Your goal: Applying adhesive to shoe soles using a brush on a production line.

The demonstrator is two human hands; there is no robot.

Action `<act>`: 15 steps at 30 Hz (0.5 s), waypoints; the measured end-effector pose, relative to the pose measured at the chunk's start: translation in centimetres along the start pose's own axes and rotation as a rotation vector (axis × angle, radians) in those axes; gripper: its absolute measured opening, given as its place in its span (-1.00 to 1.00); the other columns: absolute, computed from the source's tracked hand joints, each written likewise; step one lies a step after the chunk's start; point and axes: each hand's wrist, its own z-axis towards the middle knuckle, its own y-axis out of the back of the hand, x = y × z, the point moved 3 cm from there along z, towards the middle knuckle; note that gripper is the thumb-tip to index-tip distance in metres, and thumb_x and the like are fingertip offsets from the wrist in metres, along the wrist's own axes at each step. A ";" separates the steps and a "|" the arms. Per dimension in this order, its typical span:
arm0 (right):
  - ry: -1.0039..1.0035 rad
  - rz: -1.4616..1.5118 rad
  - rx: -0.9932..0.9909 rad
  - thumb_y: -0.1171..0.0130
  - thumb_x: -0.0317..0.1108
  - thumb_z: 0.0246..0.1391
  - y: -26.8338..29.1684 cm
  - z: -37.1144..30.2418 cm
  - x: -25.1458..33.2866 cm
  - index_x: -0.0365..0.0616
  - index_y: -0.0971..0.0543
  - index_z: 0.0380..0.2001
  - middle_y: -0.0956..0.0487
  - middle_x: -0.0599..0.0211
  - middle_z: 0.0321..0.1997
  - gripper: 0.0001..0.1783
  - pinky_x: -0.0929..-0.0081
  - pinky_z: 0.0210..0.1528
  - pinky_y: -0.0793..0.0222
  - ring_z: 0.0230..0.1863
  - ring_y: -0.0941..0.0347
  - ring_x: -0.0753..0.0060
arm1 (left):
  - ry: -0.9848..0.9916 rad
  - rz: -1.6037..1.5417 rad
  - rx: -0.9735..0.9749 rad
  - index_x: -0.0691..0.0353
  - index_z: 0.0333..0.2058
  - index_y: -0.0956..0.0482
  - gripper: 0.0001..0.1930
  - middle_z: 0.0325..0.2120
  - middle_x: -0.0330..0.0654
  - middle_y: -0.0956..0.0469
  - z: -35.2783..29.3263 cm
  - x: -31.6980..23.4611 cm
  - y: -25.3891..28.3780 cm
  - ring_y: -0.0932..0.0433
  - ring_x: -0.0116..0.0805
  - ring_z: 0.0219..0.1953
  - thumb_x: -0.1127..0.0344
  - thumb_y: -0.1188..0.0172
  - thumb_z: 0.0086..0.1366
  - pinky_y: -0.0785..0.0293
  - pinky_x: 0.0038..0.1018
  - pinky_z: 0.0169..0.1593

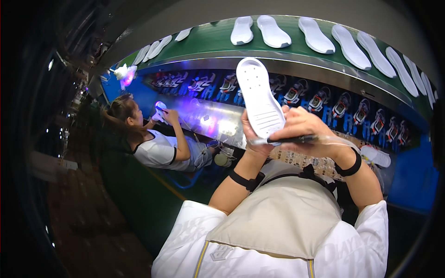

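Observation:
A white shoe sole (256, 90) is held up in front of me, its toe pointing away. Small holes dot its far part, and ridges cross the near part. My left hand (249, 131) grips the sole at its near end, partly hidden behind it. Closed around a dark pen-like tool (300, 139), my right hand (307, 124) is at the sole's near right edge. The tool's light tip lies across the near end of the sole; whether it touches cannot be made out. A pale tube or cord runs back from the tool past my right wrist.
Several white soles (316, 35) lie along a green conveyor belt (294, 44) at the back. Below it, shoe uppers (320, 99) stand in a row. Another white sole (376, 156) rests at right. At left, a seated co-worker (160, 146) handles a white piece beside the metal bench (204, 116).

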 end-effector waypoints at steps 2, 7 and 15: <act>-0.139 -0.108 -0.065 -0.50 -0.38 -0.05 0.5 -0.6 -0.4 0.04 -0.74 -0.07 -0.64 0.43 -0.22 -0.60 0.24 -0.05 -0.29 -0.04 -0.48 0.18 | -0.060 0.069 -0.036 0.12 0.27 -0.45 -0.26 0.01 0.18 -0.59 -0.1 0.1 -1.1 -0.62 0.06 0.02 -0.33 0.16 0.39 -0.59 -0.06 0.14; 0.101 0.076 0.175 -0.48 -0.44 -0.07 0.3 -0.4 1.1 0.03 -0.71 -0.02 -0.67 0.39 -0.13 -0.54 0.21 -0.02 -0.30 0.06 -0.51 0.22 | 0.084 0.174 0.063 0.14 0.18 -0.45 -0.24 -0.12 0.10 -0.41 0.8 -0.5 -2.4 -0.46 -0.05 -0.12 -0.41 0.12 0.33 -0.54 -0.19 -0.06; 0.076 -0.015 0.191 -0.49 -0.34 0.01 0.7 -0.3 1.8 0.02 -0.75 -0.04 -0.54 0.43 -0.37 -0.62 0.32 -0.14 -0.20 -0.27 -0.40 0.31 | 0.104 0.317 0.103 0.10 0.15 -0.45 -0.17 -0.11 0.07 -0.33 1.6 -2.6 -3.4 -0.40 -0.07 -0.10 -0.49 -0.10 0.17 -0.49 -0.18 -0.16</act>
